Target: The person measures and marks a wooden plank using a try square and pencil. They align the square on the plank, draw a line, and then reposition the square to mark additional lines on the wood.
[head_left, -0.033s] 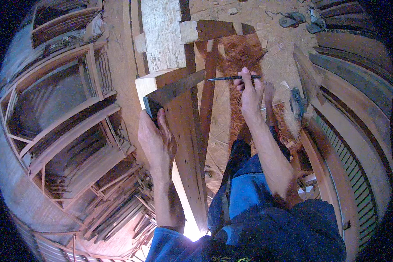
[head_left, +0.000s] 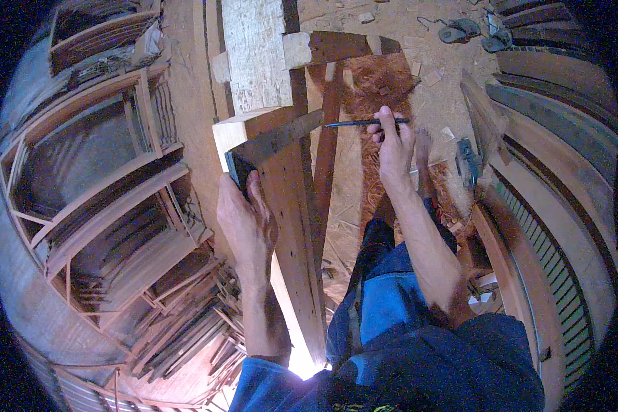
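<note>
My left hand [head_left: 247, 213] grips the dark stock of a try square [head_left: 275, 139] against the left edge of a long wooden beam [head_left: 288, 220]. The square's metal blade lies across the beam's upper face, close to its far end. To the right, my right hand [head_left: 395, 144] pinches a dark, slim pencil [head_left: 350, 124]. Its tip points left toward the end of the blade, with a small gap between them. The beam rests on a pale, scuffed timber [head_left: 254, 55] and runs back toward my body.
Wooden frames [head_left: 82, 185] and loose strips [head_left: 192, 343] stand to the left. A power tool [head_left: 467, 165] lies on the floor at right, beside stacked boards [head_left: 549, 130]. Reddish shavings [head_left: 378, 82] cover the floor ahead. A pair of sandals [head_left: 459, 31] lies at the far right.
</note>
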Demonstrator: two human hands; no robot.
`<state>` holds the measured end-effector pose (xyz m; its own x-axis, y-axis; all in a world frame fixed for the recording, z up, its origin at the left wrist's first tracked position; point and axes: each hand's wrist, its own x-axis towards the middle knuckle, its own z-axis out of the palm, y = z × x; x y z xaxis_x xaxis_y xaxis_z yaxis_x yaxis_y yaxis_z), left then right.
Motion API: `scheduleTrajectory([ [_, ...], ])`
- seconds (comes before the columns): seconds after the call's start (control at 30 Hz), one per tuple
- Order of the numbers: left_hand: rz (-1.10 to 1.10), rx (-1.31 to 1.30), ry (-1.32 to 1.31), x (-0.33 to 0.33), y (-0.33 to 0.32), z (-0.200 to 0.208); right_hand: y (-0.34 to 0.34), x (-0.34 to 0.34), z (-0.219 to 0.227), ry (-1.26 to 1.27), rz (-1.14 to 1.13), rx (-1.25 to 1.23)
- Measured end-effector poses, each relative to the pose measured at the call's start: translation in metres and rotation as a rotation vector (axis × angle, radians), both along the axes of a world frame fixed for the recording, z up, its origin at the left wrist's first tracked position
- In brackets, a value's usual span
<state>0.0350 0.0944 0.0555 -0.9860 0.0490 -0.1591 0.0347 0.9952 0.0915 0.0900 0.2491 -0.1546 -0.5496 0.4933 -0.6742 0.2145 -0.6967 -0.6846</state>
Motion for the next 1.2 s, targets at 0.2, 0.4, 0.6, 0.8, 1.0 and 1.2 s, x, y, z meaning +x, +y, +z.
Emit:
scheduleTrajectory([
  [0.2,0.001,0.021,-0.003,-0.004,0.001,-0.004,-0.002,-0.024,0.032,0.152,-0.032,-0.045],
  [0.4,-0.084,0.100,0.090,-0.004,0.001,-0.010,-0.027,-0.059,0.082,0.388,0.021,-0.160],
  [0.6,-0.039,0.083,0.055,-0.004,0.003,-0.007,-0.031,-0.072,0.091,0.422,0.106,-0.246],
  [0.8,-0.036,0.089,0.040,-0.004,0.002,-0.005,-0.029,-0.065,0.086,0.353,0.057,-0.262],
  [1.0,-0.009,0.098,0.026,-0.004,0.002,-0.005,-0.029,-0.063,0.088,0.341,0.067,-0.239],
  [1.2,-0.012,0.052,0.045,-0.004,0.002,-0.007,-0.038,-0.063,0.076,0.455,0.075,-0.233],
])
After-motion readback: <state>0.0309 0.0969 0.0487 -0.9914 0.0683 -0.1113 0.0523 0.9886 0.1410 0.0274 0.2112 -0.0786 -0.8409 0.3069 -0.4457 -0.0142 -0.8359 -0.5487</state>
